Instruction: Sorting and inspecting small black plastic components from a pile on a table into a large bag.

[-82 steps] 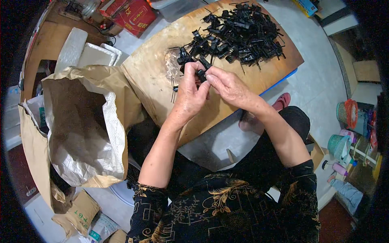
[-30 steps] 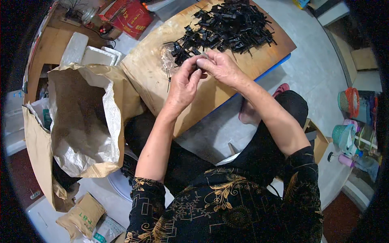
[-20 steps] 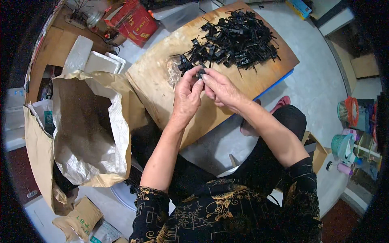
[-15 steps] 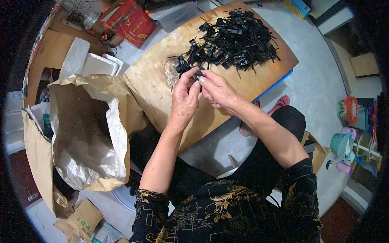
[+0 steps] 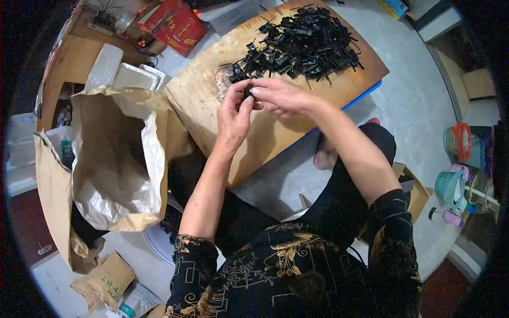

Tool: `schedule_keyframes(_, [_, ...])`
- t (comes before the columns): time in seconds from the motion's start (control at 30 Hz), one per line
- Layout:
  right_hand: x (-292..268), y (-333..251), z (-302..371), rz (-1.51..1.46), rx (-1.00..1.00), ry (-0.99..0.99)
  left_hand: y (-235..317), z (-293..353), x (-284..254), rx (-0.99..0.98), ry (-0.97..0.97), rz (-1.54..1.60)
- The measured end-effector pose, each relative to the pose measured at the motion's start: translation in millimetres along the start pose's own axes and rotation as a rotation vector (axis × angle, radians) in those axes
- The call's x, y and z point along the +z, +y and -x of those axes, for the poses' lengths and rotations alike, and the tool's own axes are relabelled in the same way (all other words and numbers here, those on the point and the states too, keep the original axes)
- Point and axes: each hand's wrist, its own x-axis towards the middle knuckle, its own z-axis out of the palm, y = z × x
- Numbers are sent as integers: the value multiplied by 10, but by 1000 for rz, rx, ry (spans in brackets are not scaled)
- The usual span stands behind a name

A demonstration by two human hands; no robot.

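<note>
Over the near left part of the wooden board (image 5: 201, 69), both my hands meet around one small black plastic part (image 5: 247, 92). My left hand (image 5: 235, 114) pinches it between thumb and fingers. From the right, my right hand (image 5: 281, 97) closes its fingertips on the same part, which they largely cover. Just beyond my fingers lies a heap of black plastic parts (image 5: 307, 42) with thin rods sticking out. Light-coloured scraps (image 5: 221, 85) lie on the board beside the heap's left end.
Left of the board stands a big open paper sack (image 5: 114, 153) with a whitish lining. Behind it are white foam pieces (image 5: 135, 77) and a red box (image 5: 175, 26). A clear plastic bin (image 5: 230, 16) touches the far edge area. Baskets (image 5: 450, 185) stand far right.
Both hands have shifted slightly left with the black part between them. My right hand has turned flatter over it. The whole view has shifted a little.
</note>
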Motion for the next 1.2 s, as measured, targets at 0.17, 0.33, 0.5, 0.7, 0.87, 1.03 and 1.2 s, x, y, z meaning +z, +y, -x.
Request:
schedule_keyframes(0.17, [-427,241,-55,501,-380,408,428,905,-326,36,146,-152])
schedule_keyframes(0.33, [-339,551,-92,1029,-207,661,652,2074,-843,-99,215,-622])
schedule_keyframes(0.5, [-14,491,-154,1200,-23,664,232,2896,-1670,-355,250,-1149])
schedule_keyframes(0.7, [-270,601,-207,994,-130,715,260,2751,-1482,-6,360,-1220])
schedule_keyframes(0.87, [-226,528,-143,789,-350,564,494,1830,-726,437,296,-853])
schedule_keyframes(1.03, [-26,631,-228,408,-414,443,193,666,-78,253,92,-548])
schedule_keyframes(1.2, [83,406,120,456,-274,536,-134,51,73,276,-131,-400])
